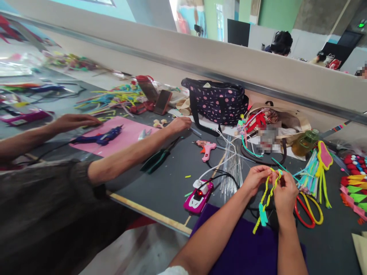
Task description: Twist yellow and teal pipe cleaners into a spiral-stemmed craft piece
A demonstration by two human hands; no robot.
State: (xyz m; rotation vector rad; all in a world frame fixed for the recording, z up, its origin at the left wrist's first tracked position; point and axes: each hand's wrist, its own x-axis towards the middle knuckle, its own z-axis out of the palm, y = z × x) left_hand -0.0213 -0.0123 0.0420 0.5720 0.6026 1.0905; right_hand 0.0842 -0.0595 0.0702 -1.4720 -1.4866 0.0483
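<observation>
My left hand and my right hand are close together at the front right of the table. Between them they pinch the top of a yellow twisted pipe cleaner, which hangs down in a loop. A turquoise piece is fixed near its lower end, and a small turquoise bit also shows at my right fingertips. Some of the fingertips are hidden. Beside my right hand lie scissors with red and yellow handles. A bundle of pastel pipe cleaners rests behind them.
At the left, a co-worker's arms reach over a pink sheet with a blue glue gun. A pink glue gun, clear sticks and a purple power strip with cords lie left of me. A bag stands behind.
</observation>
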